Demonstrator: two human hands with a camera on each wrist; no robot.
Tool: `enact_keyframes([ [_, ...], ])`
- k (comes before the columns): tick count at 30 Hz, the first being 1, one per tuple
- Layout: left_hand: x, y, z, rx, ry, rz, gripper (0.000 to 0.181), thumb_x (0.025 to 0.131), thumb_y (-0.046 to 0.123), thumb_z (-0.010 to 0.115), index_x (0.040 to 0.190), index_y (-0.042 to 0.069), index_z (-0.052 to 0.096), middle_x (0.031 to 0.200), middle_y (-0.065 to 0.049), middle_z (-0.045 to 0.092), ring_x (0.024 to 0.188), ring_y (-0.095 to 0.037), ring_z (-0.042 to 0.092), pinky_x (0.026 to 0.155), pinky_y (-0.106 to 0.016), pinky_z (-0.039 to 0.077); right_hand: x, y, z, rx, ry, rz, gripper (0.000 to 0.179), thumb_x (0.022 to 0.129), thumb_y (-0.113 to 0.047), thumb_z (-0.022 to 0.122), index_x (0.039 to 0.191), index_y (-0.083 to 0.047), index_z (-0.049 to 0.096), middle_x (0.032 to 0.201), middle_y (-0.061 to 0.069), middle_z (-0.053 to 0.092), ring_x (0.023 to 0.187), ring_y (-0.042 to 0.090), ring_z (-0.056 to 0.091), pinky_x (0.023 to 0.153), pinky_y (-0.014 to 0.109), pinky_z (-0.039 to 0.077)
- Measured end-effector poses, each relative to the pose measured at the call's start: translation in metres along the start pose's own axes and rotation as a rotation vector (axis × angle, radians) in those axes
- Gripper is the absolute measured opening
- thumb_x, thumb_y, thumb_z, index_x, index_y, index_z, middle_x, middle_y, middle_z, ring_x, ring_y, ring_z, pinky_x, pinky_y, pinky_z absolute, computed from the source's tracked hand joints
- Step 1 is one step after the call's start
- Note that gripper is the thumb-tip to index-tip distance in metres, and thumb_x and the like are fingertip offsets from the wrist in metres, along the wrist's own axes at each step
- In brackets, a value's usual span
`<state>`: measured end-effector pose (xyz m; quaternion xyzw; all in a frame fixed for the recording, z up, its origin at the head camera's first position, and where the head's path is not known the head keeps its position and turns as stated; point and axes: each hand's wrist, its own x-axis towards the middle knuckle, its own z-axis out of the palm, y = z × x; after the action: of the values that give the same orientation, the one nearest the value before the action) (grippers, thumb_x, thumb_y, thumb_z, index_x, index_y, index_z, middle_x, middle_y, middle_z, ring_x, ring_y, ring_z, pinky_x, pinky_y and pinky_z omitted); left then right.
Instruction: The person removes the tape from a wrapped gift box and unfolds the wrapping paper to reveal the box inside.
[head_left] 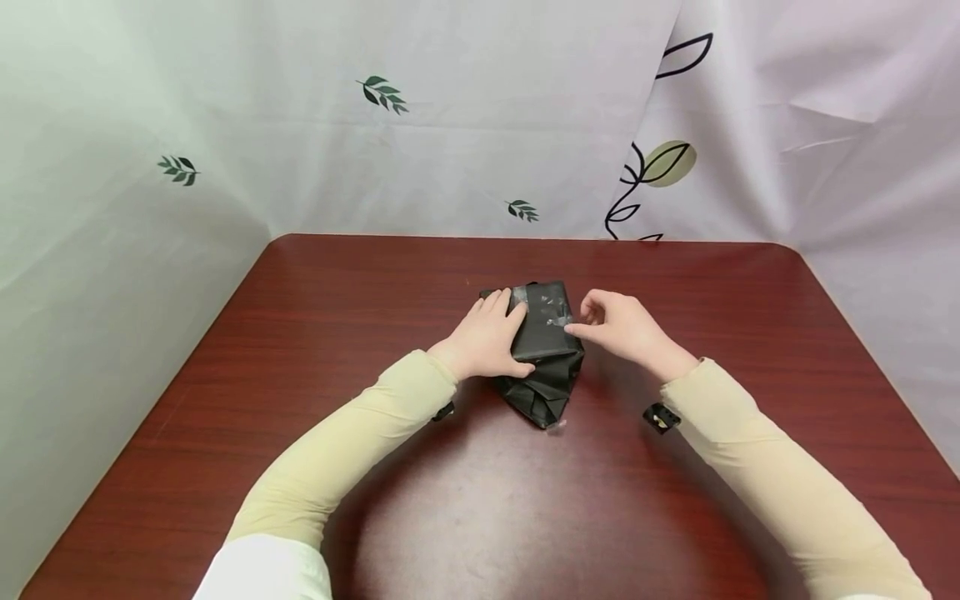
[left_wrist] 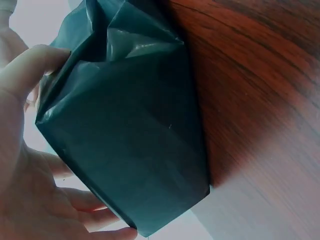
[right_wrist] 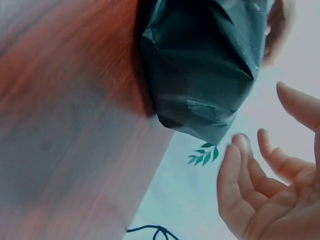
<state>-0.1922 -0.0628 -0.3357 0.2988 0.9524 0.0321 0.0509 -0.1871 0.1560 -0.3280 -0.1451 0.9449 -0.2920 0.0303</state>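
A box-shaped package (head_left: pixel 543 333) wrapped in black plastic lies on the table, its near end folded into a crumpled, tapering flap. Strips of clear tape (head_left: pixel 558 321) shine on its top, and another bit of tape sticks out at the flap's tip. My left hand (head_left: pixel 487 337) rests on the package's left side with fingers spread. In the left wrist view its thumb presses the creased wrap (left_wrist: pixel 130 135). Close to the package's right edge is my right hand (head_left: pixel 626 329), fingers loosely bent and thumb extended. The right wrist view shows these fingers (right_wrist: pixel 230 175) apart from the wrap, holding nothing.
The reddish-brown wooden table (head_left: pixel 300 333) reaches to a white curtain (head_left: pixel 450 167) with leaf prints at the back and sides. Dark wrist devices (head_left: pixel 662 418) sit under both cream sleeves. Light glares off the table's near middle.
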Motion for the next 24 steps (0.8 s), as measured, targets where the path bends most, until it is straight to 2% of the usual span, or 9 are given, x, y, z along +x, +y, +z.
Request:
enact_keyframes([
  [4,0.0,-0.001,0.003,0.021,0.014,-0.003,0.09,0.076,0.056,0.069,0.143,0.003,0.037,0.147,-0.027,0.03,0.138,-0.038,0.029,0.112,-0.048,0.026,0.008,-0.004,0.006,-0.048,-0.016,-0.055,0.024,0.082,-0.024,0.073,0.09,-0.005,0.06,0.088,0.011,0.062,0.079,0.024,0.057,0.072,0.038,0.046],
  [9,0.001,-0.001,0.005,0.027,0.029,-0.002,0.089,0.076,0.055,0.069,0.142,0.004,0.038,0.146,-0.026,0.032,0.138,-0.038,0.029,0.112,-0.048,0.027,0.015,-0.007,0.01,-0.097,-0.018,-0.054,0.022,0.082,-0.023,0.074,0.085,-0.006,0.061,0.088,0.012,0.062,0.08,0.025,0.058,0.072,0.04,0.046],
  [16,0.0,0.002,0.003,0.035,0.017,-0.012,0.091,0.075,0.054,0.07,0.143,0.004,0.037,0.148,-0.027,0.029,0.138,-0.039,0.029,0.112,-0.05,0.026,0.017,-0.008,0.01,-0.133,-0.004,-0.089,0.015,0.084,-0.018,0.072,0.082,-0.006,0.064,0.089,0.011,0.06,0.079,0.025,0.057,0.071,0.039,0.046],
  [24,-0.001,0.005,0.0,0.033,0.001,-0.02,0.091,0.076,0.053,0.07,0.144,0.004,0.035,0.149,-0.028,0.027,0.139,-0.039,0.027,0.112,-0.051,0.025,0.015,-0.014,0.012,-0.272,0.045,-0.224,0.009,0.086,-0.012,0.069,0.079,-0.007,0.068,0.082,0.007,0.058,0.07,0.021,0.055,0.065,0.036,0.047],
])
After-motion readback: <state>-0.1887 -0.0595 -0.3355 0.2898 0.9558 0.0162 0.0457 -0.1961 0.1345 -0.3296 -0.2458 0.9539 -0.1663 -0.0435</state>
